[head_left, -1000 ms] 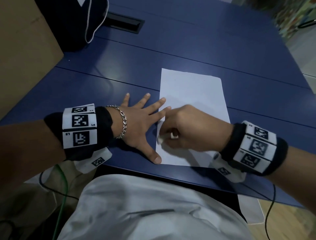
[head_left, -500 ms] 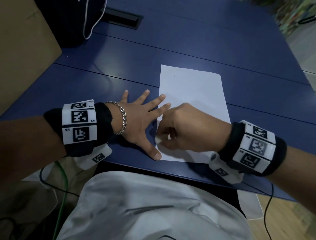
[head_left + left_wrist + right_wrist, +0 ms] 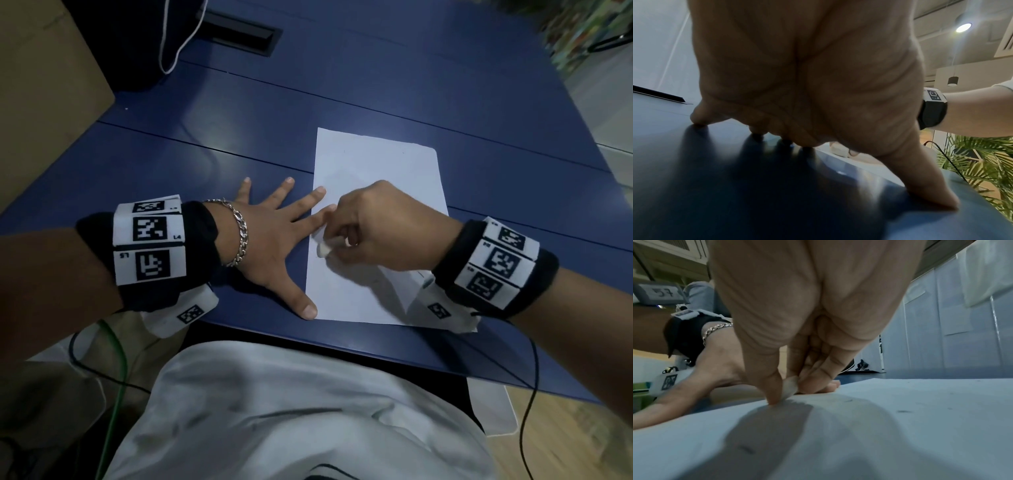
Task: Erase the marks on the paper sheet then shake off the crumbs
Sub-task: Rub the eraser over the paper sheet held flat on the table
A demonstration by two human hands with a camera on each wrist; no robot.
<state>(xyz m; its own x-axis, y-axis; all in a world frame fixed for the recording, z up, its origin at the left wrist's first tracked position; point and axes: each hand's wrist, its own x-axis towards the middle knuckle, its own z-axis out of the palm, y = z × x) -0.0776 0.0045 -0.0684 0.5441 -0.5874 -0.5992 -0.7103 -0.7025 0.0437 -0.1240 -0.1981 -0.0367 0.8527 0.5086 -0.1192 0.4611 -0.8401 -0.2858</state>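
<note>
A white paper sheet (image 3: 376, 178) lies on the blue table (image 3: 376, 78) near its front edge. My left hand (image 3: 274, 236) lies flat with its fingers spread; the thumb and two fingertips press the sheet's left edge. My right hand (image 3: 370, 229) pinches a small white eraser (image 3: 323, 249) between thumb and fingers and holds it down on the sheet near the left edge. In the right wrist view the eraser (image 3: 790, 387) touches the paper sheet (image 3: 900, 418), and small dark crumbs lie on the sheet. In the left wrist view the left hand (image 3: 807, 81) props on the table.
A dark bag (image 3: 137, 37) with a white cord lies at the table's back left, beside a brown cardboard surface (image 3: 37, 85). A black cable slot (image 3: 239, 31) is set into the tabletop. My lap in light cloth (image 3: 291, 411) is below the table's edge.
My right hand with the eraser has shifted slightly up along the sheet's left edge, closer to the left fingertips. The left hand stays flat in place.
</note>
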